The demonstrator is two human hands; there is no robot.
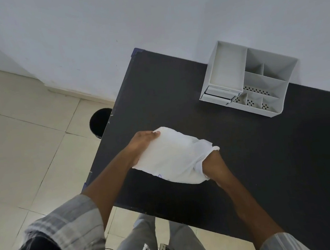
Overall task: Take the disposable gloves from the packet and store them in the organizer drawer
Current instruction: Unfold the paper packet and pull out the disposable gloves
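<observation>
packet (172, 155): we pinch its end with left hand (142, 144); right hand (212, 165) buried inside, grip hidden. gloves unseen. organizer (263, 77) drawers shut; storing remains.

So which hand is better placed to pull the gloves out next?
Right. The right hand is already inside the packet's open end, while the left hand grips its far end, steadying it.

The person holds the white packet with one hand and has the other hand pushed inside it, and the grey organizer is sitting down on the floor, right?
Almost. The organizer is not on the floor: the head view shows it standing on the dark table, at the far side by the wall. The rest holds: the left hand grips the white packet at its end, and the right hand is pushed into its open end.
</observation>
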